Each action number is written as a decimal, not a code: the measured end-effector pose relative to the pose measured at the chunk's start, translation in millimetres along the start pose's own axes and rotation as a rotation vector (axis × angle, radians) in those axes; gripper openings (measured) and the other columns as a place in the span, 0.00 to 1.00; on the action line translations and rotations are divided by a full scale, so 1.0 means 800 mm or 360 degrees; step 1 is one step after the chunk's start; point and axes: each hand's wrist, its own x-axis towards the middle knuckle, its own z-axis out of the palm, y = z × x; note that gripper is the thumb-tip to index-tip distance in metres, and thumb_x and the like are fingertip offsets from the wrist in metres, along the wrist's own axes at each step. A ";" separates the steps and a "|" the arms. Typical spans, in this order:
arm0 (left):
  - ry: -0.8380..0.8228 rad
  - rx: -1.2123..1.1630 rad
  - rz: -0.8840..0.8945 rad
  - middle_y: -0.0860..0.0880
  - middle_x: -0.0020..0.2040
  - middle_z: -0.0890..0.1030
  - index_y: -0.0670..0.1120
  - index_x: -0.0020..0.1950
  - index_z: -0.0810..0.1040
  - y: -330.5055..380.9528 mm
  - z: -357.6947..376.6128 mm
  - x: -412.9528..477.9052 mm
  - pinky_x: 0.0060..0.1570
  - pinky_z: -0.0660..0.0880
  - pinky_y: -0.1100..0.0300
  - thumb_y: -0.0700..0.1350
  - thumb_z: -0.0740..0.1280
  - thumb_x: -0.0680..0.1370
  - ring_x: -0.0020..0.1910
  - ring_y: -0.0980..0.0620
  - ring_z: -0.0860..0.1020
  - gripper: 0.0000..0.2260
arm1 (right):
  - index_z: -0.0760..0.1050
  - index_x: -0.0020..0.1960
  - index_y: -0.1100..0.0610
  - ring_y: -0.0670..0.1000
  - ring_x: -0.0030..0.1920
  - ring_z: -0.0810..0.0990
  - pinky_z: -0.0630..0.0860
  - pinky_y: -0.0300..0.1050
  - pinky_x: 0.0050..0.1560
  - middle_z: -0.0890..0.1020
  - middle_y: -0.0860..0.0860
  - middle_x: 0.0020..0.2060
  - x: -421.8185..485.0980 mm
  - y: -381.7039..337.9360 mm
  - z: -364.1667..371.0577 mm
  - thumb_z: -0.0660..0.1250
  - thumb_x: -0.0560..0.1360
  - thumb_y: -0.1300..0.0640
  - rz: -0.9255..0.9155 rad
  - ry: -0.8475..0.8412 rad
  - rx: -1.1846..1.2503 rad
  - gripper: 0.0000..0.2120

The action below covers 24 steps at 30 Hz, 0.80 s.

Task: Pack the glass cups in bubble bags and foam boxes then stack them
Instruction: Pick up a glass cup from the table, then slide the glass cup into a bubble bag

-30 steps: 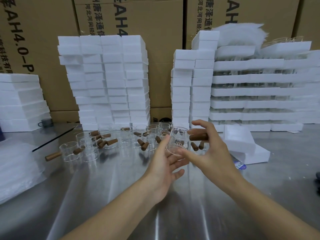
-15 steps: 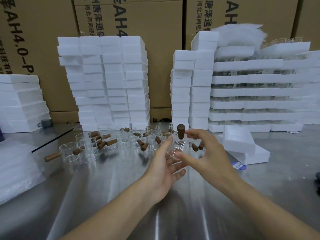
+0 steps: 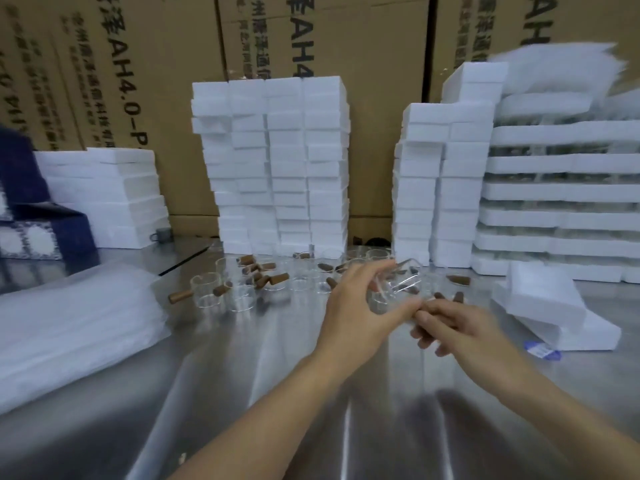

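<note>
Since half a second ago the glass cup [image 3: 398, 289] has been turned between the hands. Its brown handle [image 3: 437, 308], which stood upright, now points down toward the right hand [image 3: 460, 327], and the view has swung left, so a dark blue patterned thing [image 3: 20, 202] shows at the left edge.

The cup is held above the worktop [image 3: 242, 393], blurred by motion. The left hand [image 3: 356, 310] grips its clear body, the fingers [image 3: 370, 273] curled over the far side and the thumb on the near side. The right hand's fingers are curled round the handle, just beside the left thumb.

Beyond the hands, more cups [image 3: 242, 289] with brown handles stand and lie in a loose group on the worktop. Behind them rise two stacks of white foam boxes [image 3: 277, 168], backed by cardboard cartons [image 3: 138, 64]. Loose foam boxes [image 3: 540, 299] lie to the right, and a pile of bubble bags [image 3: 69, 323] lies at the left.
</note>
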 end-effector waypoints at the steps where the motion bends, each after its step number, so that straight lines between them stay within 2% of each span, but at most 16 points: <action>1: -0.0055 0.0014 0.0025 0.66 0.62 0.77 0.66 0.72 0.76 0.002 -0.006 -0.003 0.56 0.78 0.61 0.66 0.76 0.74 0.61 0.61 0.78 0.27 | 0.86 0.48 0.51 0.49 0.36 0.84 0.77 0.39 0.36 0.87 0.54 0.39 0.002 0.003 0.002 0.69 0.81 0.59 0.0005 0.0010 0.0047 0.09; 3: -0.0139 0.0079 0.0024 0.69 0.66 0.74 0.70 0.74 0.71 0.006 -0.029 -0.001 0.62 0.79 0.55 0.70 0.72 0.76 0.65 0.64 0.76 0.27 | 0.88 0.48 0.49 0.49 0.33 0.83 0.77 0.37 0.33 0.87 0.55 0.40 0.006 0.006 0.003 0.69 0.79 0.56 0.0024 0.0022 0.0160 0.08; 4: -0.0095 0.0115 0.0021 0.69 0.67 0.73 0.72 0.74 0.70 0.008 -0.049 0.005 0.63 0.79 0.54 0.71 0.68 0.78 0.66 0.65 0.75 0.25 | 0.88 0.49 0.46 0.49 0.32 0.83 0.77 0.36 0.31 0.87 0.55 0.40 0.007 0.009 0.002 0.69 0.77 0.53 0.0049 0.0032 0.0208 0.08; 7: 0.0334 0.0270 0.0025 0.67 0.65 0.78 0.66 0.69 0.78 -0.002 -0.155 0.034 0.62 0.79 0.53 0.66 0.64 0.81 0.63 0.64 0.78 0.17 | 0.87 0.50 0.43 0.50 0.31 0.83 0.76 0.34 0.29 0.88 0.55 0.42 0.009 0.026 -0.003 0.69 0.74 0.48 0.0149 0.0075 0.0297 0.09; 9: 0.0525 0.0706 -0.0115 0.63 0.64 0.81 0.62 0.68 0.79 -0.016 -0.246 0.054 0.62 0.79 0.52 0.61 0.62 0.83 0.63 0.60 0.79 0.16 | 0.87 0.49 0.42 0.50 0.30 0.83 0.75 0.33 0.28 0.88 0.55 0.41 0.011 0.040 -0.007 0.69 0.77 0.50 0.0212 0.0100 0.0275 0.08; 11: 0.0549 0.1331 -0.0421 0.52 0.70 0.81 0.55 0.73 0.77 -0.045 -0.333 0.067 0.60 0.76 0.49 0.56 0.62 0.84 0.66 0.46 0.79 0.18 | 0.87 0.47 0.43 0.50 0.29 0.83 0.75 0.32 0.27 0.88 0.55 0.41 0.014 0.052 -0.012 0.68 0.80 0.55 0.0263 0.0121 0.0244 0.10; 12: 0.0472 0.1571 -0.0667 0.45 0.73 0.79 0.50 0.76 0.74 -0.066 -0.369 0.067 0.61 0.73 0.47 0.55 0.61 0.85 0.71 0.40 0.76 0.21 | 0.87 0.47 0.44 0.50 0.28 0.83 0.74 0.32 0.26 0.88 0.55 0.40 0.015 0.057 -0.015 0.68 0.82 0.56 0.0285 0.0134 0.0228 0.12; 13: 0.0316 0.1737 -0.0941 0.41 0.78 0.74 0.46 0.80 0.70 -0.088 -0.397 0.060 0.66 0.71 0.44 0.57 0.59 0.86 0.76 0.37 0.71 0.25 | 0.87 0.47 0.46 0.50 0.28 0.82 0.73 0.32 0.26 0.88 0.55 0.40 0.016 0.061 -0.017 0.67 0.82 0.57 0.0303 0.0145 0.0217 0.12; 15: -0.0120 0.1846 -0.1443 0.40 0.85 0.62 0.41 0.85 0.60 -0.131 -0.431 0.033 0.80 0.61 0.43 0.60 0.55 0.88 0.84 0.38 0.60 0.32 | 0.87 0.47 0.49 0.50 0.27 0.82 0.73 0.32 0.25 0.88 0.56 0.41 0.018 0.066 -0.020 0.67 0.82 0.57 0.0337 0.0169 0.0212 0.10; 16: -0.0266 0.1823 -0.1579 0.40 0.86 0.60 0.40 0.86 0.59 -0.146 -0.438 0.019 0.82 0.58 0.43 0.59 0.52 0.89 0.84 0.38 0.59 0.31 | 0.87 0.48 0.50 0.51 0.28 0.82 0.73 0.32 0.25 0.88 0.55 0.41 0.018 0.068 -0.023 0.68 0.82 0.56 0.0357 0.0187 0.0212 0.09; 17: -0.0336 0.1819 -0.1610 0.40 0.86 0.61 0.40 0.85 0.61 -0.157 -0.445 0.008 0.82 0.59 0.44 0.56 0.50 0.90 0.84 0.39 0.61 0.28 | 0.87 0.48 0.50 0.51 0.28 0.83 0.73 0.32 0.25 0.88 0.55 0.41 0.019 0.070 -0.024 0.68 0.82 0.55 0.0376 0.0203 0.0208 0.09; 19: -0.0303 0.1876 -0.1493 0.39 0.82 0.68 0.40 0.81 0.69 -0.160 -0.457 0.007 0.78 0.65 0.45 0.50 0.49 0.90 0.79 0.39 0.69 0.24 | 0.86 0.50 0.53 0.51 0.28 0.83 0.74 0.31 0.26 0.88 0.55 0.42 0.022 0.074 -0.027 0.68 0.82 0.55 0.0411 0.0222 0.0206 0.08; 21: -0.0150 0.1911 -0.1365 0.35 0.77 0.74 0.38 0.75 0.75 -0.137 -0.463 0.029 0.74 0.71 0.44 0.47 0.50 0.90 0.73 0.35 0.74 0.22 | 0.85 0.52 0.55 0.50 0.27 0.83 0.74 0.31 0.26 0.88 0.57 0.43 0.025 0.076 -0.029 0.68 0.82 0.56 0.0442 0.0234 0.0208 0.07; 24: 0.0147 0.1768 -0.1123 0.32 0.71 0.77 0.38 0.70 0.77 -0.078 -0.450 0.076 0.68 0.74 0.41 0.51 0.51 0.89 0.68 0.32 0.76 0.22 | 0.85 0.51 0.55 0.51 0.27 0.83 0.74 0.31 0.26 0.88 0.57 0.42 0.022 0.077 -0.029 0.68 0.83 0.56 0.0449 0.0266 0.0180 0.07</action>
